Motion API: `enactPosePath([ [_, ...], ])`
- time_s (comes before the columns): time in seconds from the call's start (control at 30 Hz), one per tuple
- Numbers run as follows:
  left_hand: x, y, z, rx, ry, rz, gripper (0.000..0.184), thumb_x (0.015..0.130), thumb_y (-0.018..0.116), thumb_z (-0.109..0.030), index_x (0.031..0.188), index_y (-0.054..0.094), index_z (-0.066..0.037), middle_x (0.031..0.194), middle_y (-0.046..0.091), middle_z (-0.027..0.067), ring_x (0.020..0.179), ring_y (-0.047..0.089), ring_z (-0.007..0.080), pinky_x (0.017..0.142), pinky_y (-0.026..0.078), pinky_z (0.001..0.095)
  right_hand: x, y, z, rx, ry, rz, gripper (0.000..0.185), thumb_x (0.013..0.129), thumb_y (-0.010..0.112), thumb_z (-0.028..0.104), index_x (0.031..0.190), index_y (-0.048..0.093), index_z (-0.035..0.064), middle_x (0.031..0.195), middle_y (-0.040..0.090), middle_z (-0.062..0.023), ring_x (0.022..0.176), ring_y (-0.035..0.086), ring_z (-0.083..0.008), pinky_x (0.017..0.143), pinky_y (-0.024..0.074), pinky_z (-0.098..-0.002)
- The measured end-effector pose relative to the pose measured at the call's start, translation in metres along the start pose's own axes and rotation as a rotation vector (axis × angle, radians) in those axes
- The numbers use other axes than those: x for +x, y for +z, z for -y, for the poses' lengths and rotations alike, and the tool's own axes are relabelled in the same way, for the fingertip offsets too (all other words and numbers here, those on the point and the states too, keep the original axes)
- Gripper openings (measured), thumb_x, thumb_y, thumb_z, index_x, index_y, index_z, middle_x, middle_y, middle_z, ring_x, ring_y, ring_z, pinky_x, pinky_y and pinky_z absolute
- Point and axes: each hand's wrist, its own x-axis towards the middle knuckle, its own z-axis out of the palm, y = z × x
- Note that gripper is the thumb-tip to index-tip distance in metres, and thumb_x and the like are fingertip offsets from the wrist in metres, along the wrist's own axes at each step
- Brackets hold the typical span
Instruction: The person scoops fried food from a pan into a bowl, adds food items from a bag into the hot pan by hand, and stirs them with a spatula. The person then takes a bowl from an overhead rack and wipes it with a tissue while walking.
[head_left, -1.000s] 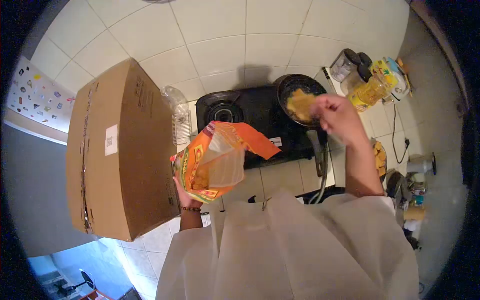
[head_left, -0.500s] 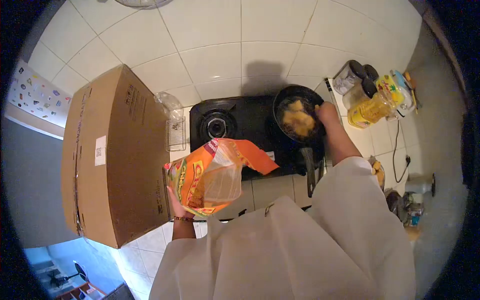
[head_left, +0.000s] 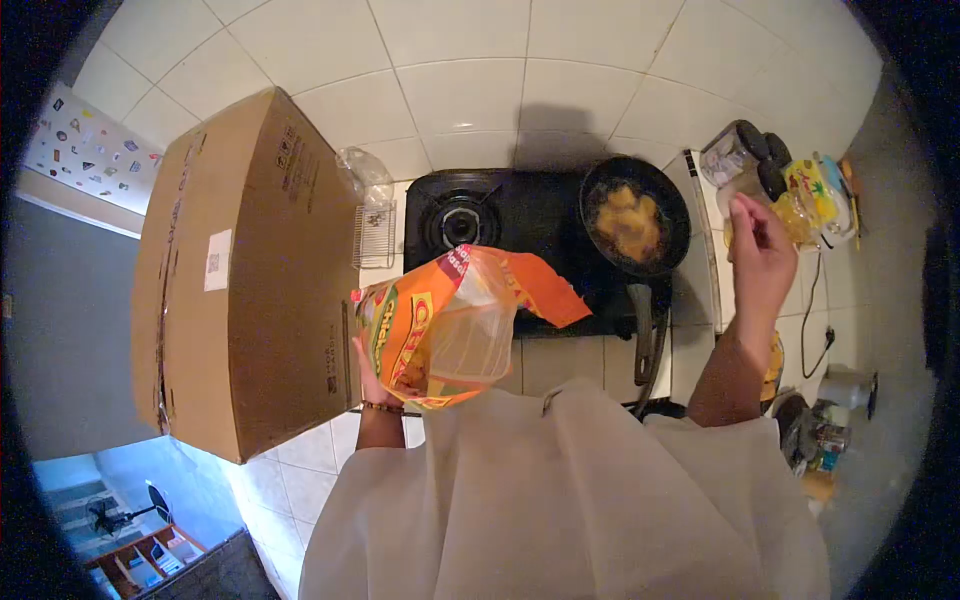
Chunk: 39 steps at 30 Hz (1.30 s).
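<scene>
My left hand holds an orange food bag from its left side and underneath. The bag's torn top gapes, and a clear plastic tray shows inside it. To the right of the stove, my right hand is raised with its fingers curled together; whether anything is between them is too small to tell. Browned pieces of food lie in oil in a black frying pan, which sits on the right side of the black stove.
A big cardboard box stands left of the stove, beside a small wire rack. Dark-lidded jars and a yellow oil bottle are at the back right. The pan's handle points toward me.
My right hand was at the pan's right edge half a second ago and is now away to the right, above the counter. The left hand still holds the bag; the view has shifted.
</scene>
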Motion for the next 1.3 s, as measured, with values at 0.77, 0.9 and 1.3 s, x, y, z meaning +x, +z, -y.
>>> enactPosePath([
  [0.77,-0.019,-0.057,-0.015,-0.365,-0.144,0.397,0.057,0.082,0.026,-0.050,0.121,0.032,-0.009,0.120,0.038,0.0096,0.108,0.039,0.0252,0.091,0.032,0.0395,-0.128,0.046,0.161,0.066,-0.972,1.106,0.026,0.064,0.057,0.012,0.088,0.055,0.0021,0.080,0.053,-0.0099,0.074,0.053,-0.0206,0.061,0.0457,-0.0305],
  [0.9,-0.014,-0.100,-0.001,-0.271,-0.143,0.213,0.061,0.081,0.026,-0.053,0.121,0.033,-0.007,0.119,0.039,0.0103,0.107,0.040,0.0256,0.090,0.032,0.0394,-0.168,0.100,0.154,-0.151,-0.826,1.164,0.023,0.067,0.051,0.016,0.085,0.054,0.0021,0.080,0.053,-0.0124,0.081,0.053,-0.0240,0.066,0.0449,-0.0307],
  [1.3,-0.029,-0.039,-0.022,0.065,-0.130,0.120,0.056,0.083,0.024,-0.051,0.120,0.031,-0.010,0.118,0.041,0.0064,0.107,0.041,0.0216,0.087,0.036,0.0367,-0.186,0.136,0.141,-0.231,-0.665,1.067,0.020,0.070,0.049,0.018,0.083,0.054,0.0036,0.080,0.053,-0.0129,0.079,0.054,-0.0252,0.066,0.0457,-0.0323],
])
